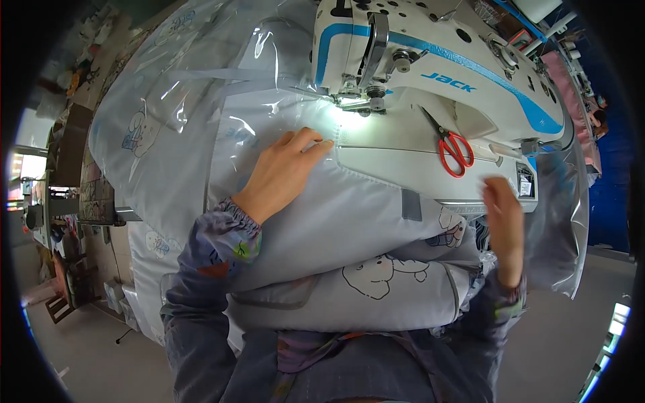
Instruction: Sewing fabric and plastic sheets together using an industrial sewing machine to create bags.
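Note:
My left hand [285, 164] presses on a pale grey fabric [302, 221] just left of the lit needle area, thumb stretched toward the stitched edge and fingers slightly bent. Nothing is gripped in it. The fabric lies under the presser foot [361, 106] of a white and blue sewing machine [443, 77]. My right hand [504, 225], smeared by motion, hovers at the right front corner of the machine bed; its fingers cannot be made out. Between the hands, red-handled scissors [455, 153] rest on the bed, blades pointing up and left.
Clear plastic-covered fabric [158, 114] with cartoon animals spreads left of the machine. A folded printed bundle [383, 289] hangs over my lap. Glossy grey sheeting [557, 228] drapes at the right. A wooden chair [67, 285] stands far left; a blue wall [615, 181] is at right.

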Demonstrator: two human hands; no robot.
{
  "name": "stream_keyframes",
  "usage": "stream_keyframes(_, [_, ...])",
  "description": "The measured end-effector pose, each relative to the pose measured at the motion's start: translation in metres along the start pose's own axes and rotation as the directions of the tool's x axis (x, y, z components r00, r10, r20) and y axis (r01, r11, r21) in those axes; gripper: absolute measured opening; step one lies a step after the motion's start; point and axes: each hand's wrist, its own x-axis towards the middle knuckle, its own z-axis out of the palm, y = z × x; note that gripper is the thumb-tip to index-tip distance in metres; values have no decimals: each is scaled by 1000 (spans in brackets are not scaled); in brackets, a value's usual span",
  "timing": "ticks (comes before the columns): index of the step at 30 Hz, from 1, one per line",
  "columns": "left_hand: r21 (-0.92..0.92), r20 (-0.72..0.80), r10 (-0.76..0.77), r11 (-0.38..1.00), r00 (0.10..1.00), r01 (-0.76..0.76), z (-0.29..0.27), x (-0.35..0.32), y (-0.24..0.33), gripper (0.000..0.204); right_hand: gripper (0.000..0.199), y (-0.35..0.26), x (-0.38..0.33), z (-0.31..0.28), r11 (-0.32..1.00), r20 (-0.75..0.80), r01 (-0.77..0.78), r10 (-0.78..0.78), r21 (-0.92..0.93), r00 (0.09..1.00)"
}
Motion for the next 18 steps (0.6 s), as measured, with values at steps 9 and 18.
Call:
stream_keyframes(9, [-57,-7,-59,997,998,59,-8,5,-2,31,36,-113,61,146,915,466,395,-383,76,798])
stream_keyframes(18, [113,-30,-77,990,997,80,12,13,9,26,27,-94,60,144,844,172,536,-530,12,830])
